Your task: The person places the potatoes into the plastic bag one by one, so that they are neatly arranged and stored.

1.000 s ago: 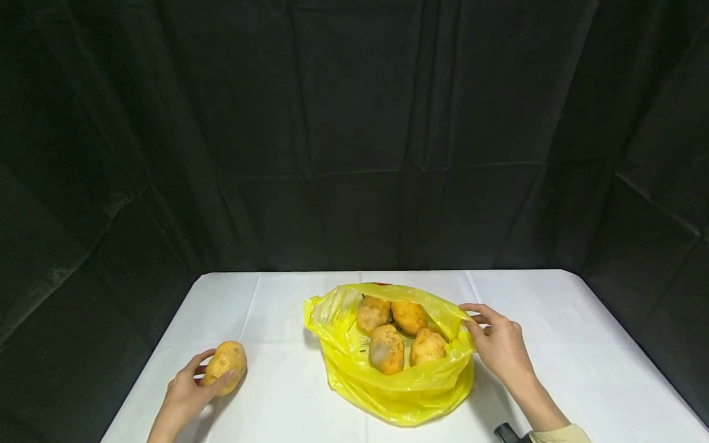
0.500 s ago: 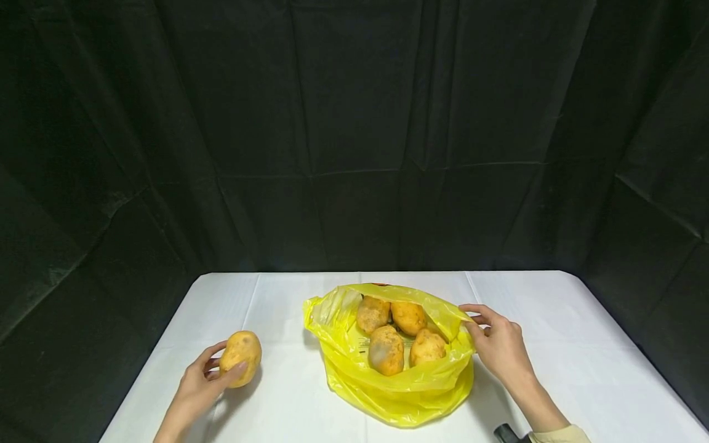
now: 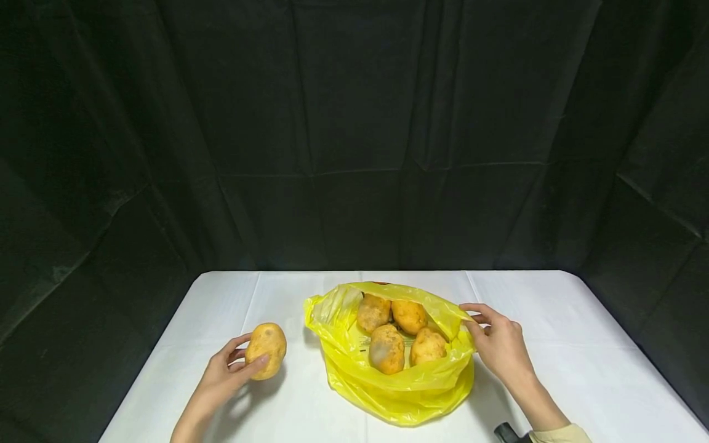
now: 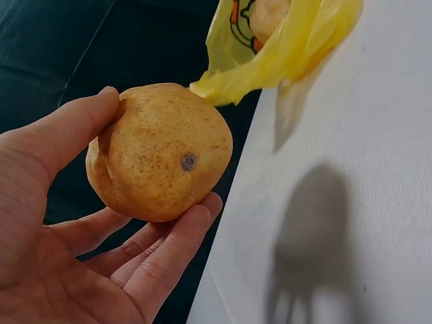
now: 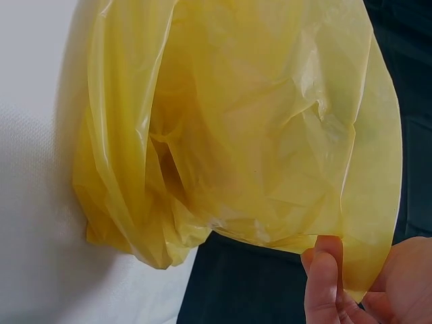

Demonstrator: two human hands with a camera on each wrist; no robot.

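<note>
In the head view my left hand (image 3: pixel 224 372) grips a potato (image 3: pixel 267 351) between thumb and fingers, lifted over the table left of a yellow plastic bag (image 3: pixel 399 400). The left wrist view shows this potato (image 4: pixel 162 152) close up, with a dark spot on its skin. The bag stands with its mouth spread wide, and several potatoes (image 3: pixel 386 351) lie inside. At the bag's right edge, my right hand (image 3: pixel 501 344) pinches the rim. Close up in the right wrist view, the fingers (image 5: pixel 322 283) hold a fold of the yellow plastic (image 5: pixel 270 155).
A white cloth covers the table (image 3: pixel 565 344). Black curtain (image 3: pixel 354 135) hangs behind and along both sides. A small black object (image 3: pixel 506 432) shows by the right sleeve (image 3: pixel 560 434) at the bottom edge.
My left hand has carried the potato up and rightward, closer to the bag. The right hand and the bag have stayed practically still.
</note>
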